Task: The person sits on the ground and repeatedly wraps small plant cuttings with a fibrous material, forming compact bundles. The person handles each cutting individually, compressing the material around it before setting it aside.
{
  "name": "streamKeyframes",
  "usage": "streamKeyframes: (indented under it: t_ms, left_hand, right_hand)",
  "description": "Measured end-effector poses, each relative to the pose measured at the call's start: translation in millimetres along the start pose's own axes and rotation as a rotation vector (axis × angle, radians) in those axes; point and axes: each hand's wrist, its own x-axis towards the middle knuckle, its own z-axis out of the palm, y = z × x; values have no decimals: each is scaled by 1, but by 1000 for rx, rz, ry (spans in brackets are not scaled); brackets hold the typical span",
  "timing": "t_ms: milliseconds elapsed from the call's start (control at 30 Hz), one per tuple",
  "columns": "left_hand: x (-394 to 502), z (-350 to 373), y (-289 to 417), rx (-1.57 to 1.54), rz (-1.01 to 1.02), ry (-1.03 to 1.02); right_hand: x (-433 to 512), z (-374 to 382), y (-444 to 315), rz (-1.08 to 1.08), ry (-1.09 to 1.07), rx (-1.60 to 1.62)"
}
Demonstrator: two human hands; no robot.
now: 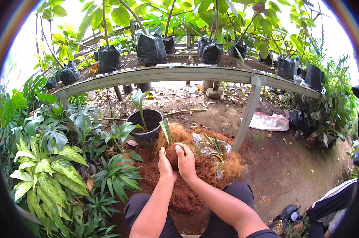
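My left hand (166,166) and my right hand (185,162) are cupped from both sides around a ball of brown coir or soil (172,157). Out of its top rises a small variegated leaf cutting (165,131), upright and leaning slightly left. Under and around my hands lies a heap of reddish-brown coir (185,193). Lighter tan fibre (178,134) lies just behind them. Right of my hands, more leaf cuttings (217,146) rest by a clear plastic bag (199,142). My palms are hidden.
A black pot (146,138) with a young plant stands behind left. Beyond runs a wooden bench (167,74) carrying plants in black bags (151,49); its leg (248,116) meets the ground at right. Leafy plants (48,175) crowd the left. A white sack (269,122) lies right; part of a person (331,205) shows lower right.
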Motion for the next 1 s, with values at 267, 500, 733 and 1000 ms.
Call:
streamKeyframes:
  t_ms: [267,500,733,1000]
  left_hand:
    - [8,-4,1,440,289,230]
    - [-4,3,-9,855,603,142]
    - [-1,8,-9,336,380,151]
    - [2,0,8,89,156,160]
  right_hand:
    - [11,-6,-12,84,-120,-11]
    - [3,0,-4,143,-17,217]
    - [11,-3,1,415,49,678]
    - [10,-5,-7,196,-184,221]
